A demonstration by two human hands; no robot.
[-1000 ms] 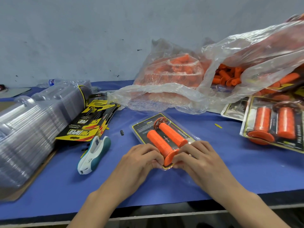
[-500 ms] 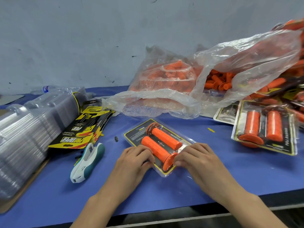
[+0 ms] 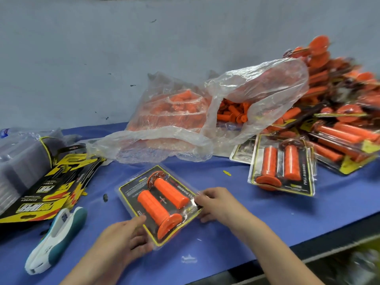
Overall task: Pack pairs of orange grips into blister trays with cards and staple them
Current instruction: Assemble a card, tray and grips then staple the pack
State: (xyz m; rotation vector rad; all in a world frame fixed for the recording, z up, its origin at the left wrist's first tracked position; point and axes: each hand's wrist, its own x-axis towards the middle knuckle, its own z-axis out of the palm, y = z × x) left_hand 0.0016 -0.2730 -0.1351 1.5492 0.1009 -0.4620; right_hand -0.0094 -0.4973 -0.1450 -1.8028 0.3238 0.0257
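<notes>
Your hands have parted since half a second ago. Then they pressed side by side on the near end of the blister pack [image 3: 131, 188]. Now your left hand [image 3: 121, 237] grips its near left corner, thumb on top, and your right hand [image 3: 218, 204] pinches its right edge with curled fingers. The pack has turned a little and lies mid-table on the blue table [image 3: 267, 219], near you. The view has swung right, so more of the pile of finished packs [image 3: 339, 130] shows.

The pack holds 2 orange grips [image 3: 153, 208] side by side over a black and yellow card. The clear bag [image 3: 257, 89] at the far middle holds loose grips [image 3: 232, 114]. 1 finished pack [image 3: 281, 167], just left of the pile, holds 2 more.

Your left fingertips are hidden under the pack. The stack of clear trays [image 3: 22, 161] at the far left is cut off by the frame edge and blurred. Loose cards [image 3: 51, 190] lean against it, and the white and teal stapler [image 3: 55, 241] lies just near of them. The pile at the right is too blurred to count.
</notes>
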